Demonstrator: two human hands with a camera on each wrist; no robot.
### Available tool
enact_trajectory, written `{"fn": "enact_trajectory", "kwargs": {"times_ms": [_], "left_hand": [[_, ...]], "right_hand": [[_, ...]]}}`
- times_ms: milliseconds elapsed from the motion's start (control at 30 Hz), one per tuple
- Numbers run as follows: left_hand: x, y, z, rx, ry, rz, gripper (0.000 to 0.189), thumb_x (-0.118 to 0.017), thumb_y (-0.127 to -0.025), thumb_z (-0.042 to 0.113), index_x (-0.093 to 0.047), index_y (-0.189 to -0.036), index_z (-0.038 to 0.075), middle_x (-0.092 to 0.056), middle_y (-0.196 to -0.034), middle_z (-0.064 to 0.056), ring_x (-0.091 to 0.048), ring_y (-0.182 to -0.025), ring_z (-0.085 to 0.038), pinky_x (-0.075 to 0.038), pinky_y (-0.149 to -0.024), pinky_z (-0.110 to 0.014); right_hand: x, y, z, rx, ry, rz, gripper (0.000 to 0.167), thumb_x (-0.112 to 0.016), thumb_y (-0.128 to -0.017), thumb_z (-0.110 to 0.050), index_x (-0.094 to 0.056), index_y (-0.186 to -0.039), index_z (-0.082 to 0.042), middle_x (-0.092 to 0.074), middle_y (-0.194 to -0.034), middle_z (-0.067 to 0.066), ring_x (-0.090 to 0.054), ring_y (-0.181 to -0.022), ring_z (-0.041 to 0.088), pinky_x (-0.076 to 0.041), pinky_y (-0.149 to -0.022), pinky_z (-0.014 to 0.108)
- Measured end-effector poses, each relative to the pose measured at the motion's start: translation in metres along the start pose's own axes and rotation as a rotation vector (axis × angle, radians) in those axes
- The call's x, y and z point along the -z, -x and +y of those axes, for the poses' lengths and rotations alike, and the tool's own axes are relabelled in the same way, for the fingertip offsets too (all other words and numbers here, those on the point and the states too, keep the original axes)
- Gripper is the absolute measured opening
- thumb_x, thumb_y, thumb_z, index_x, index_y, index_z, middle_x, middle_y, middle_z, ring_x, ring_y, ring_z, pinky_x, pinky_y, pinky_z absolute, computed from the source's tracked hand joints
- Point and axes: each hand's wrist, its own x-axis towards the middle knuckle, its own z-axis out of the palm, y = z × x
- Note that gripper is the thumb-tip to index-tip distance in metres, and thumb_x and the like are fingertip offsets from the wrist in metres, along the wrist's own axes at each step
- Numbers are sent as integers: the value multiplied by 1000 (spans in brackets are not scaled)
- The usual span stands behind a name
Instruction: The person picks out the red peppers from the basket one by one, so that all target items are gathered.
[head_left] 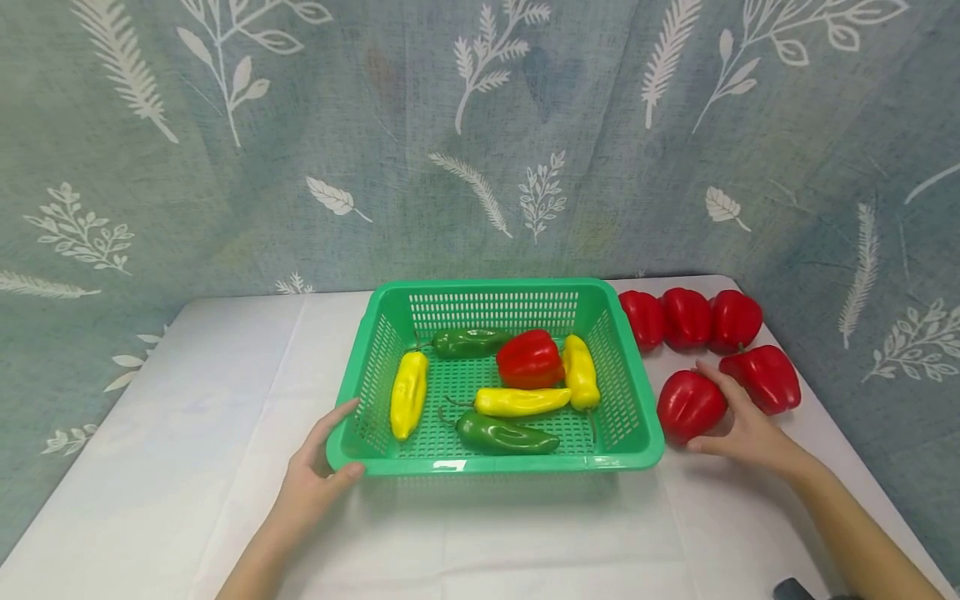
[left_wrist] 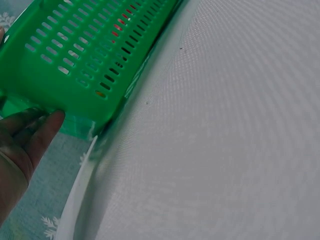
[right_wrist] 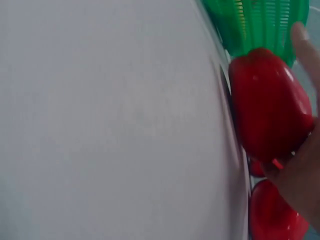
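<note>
A green plastic basket point(head_left: 495, 465) with slotted walls stands mid-table. My left hand point(head_left: 311, 479) holds its near left corner, thumb at the front and fingers at the side rim; in the left wrist view that hand point(left_wrist: 22, 145) is partly cut off. Inside lie one red bell pepper point(head_left: 529, 360), three yellow peppers point(head_left: 522, 402) and two long green peppers point(head_left: 506, 434). To the right of the basket, my right hand point(head_left: 753, 429) grips another red bell pepper point(head_left: 688, 407) between thumb and fingers. The right wrist view shows this pepper close to the basket wall.
Three red bell peppers point(head_left: 687, 319) stand in a row at the back right. One more red bell pepper point(head_left: 763, 379) lies just beyond my right hand. Patterned cloth point(head_left: 480, 167) hangs behind the white-covered table point(head_left: 480, 542). A dark object point(head_left: 792, 589) shows at the bottom right.
</note>
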Motion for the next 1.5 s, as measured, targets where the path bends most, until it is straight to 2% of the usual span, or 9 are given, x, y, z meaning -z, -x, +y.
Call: {"fn": "enact_trajectory", "kwargs": {"times_ms": [133, 300, 533, 667, 867, 1033, 1233, 1400, 1500], "left_hand": [[-1, 0, -1, -7, 11, -1, 71, -64, -84, 5, -34, -146, 20, -30, -151, -10, -33, -126, 9, -37, -95, -9], [-1, 0, 0, -7, 21, -3, 71, -64, -84, 3, -33, -146, 20, -29, -151, -14, -33, -126, 9, -38, -95, -9], [-2, 1, 0, -7, 33, 2, 70, -64, -84, 3, -34, -146, 19, -31, -151, -5, -35, -125, 9, -39, -95, -9], [-3, 2, -1, 1, 23, 11, 70, -65, -84, 5, -34, -146, 18, -32, -150, -1, -36, -123, 10, -40, -93, -10], [-2, 1, 1, 16, -3, 13, 70, -64, -85, 6, -33, -146, 19, -29, -151, -17, -35, -123, 12, -39, -93, -9], [-2, 1, 2, 14, 0, 15, 70, -63, -84, 3, -34, -146, 19, -29, -150, -19, -36, -122, 11, -40, -93, -9], [-2, 0, 2, 21, -34, 18, 70, -64, -85, 7, -33, -146, 21, -29, -151, -16, -32, -124, 13, -36, -96, -9], [-3, 0, 1, 13, -31, 21, 69, -65, -85, 8, -33, -146, 20, -30, -151, -15, -31, -126, 12, -35, -96, -9], [-3, 0, 1, 10, -30, 21, 69, -65, -86, 8, -33, -146, 20, -30, -151, -16, -32, -125, 13, -36, -95, -9]], "right_hand": [[-6, -3, -1, 21, 50, 43, 110, -88, -60, -23, -23, -146, -4, -25, -138, 25, -27, -123, 46, -53, -74, 60], [-4, -5, 0, 63, 115, 99, 102, -89, -57, -17, -32, -141, -3, -29, -131, 25, -29, -118, 44, -55, -69, 57], [2, -4, 5, 62, 136, 124, 107, -88, -55, -12, -27, -143, -2, -33, -132, 24, -32, -117, 45, -52, -71, 62], [7, -4, 7, 87, 150, 108, 108, -88, -55, -10, -26, -143, 0, -35, -133, 23, -33, -118, 45, -51, -73, 64], [23, -8, 5, 105, 222, 43, 104, -89, -54, -12, -31, -140, 1, -33, -132, 25, -34, -117, 46, -53, -71, 61], [33, -13, 4, 126, 305, 16, 100, -89, -55, -15, -36, -138, 3, -37, -132, 26, -33, -116, 47, -52, -72, 62], [41, -18, 6, 192, 365, 31, 95, -90, -55, -17, -41, -134, 4, -43, -132, 27, -33, -121, 49, -41, -83, 71], [42, -21, 8, 213, 327, 43, 93, -89, -55, -11, -42, -133, 6, -44, -131, 28, -34, -121, 50, -15, -108, 69], [43, -23, 9, 220, 328, 51, 92, -88, -55, -10, -42, -134, 6, -44, -131, 29, -34, -120, 50, -4, -112, 64]]}}
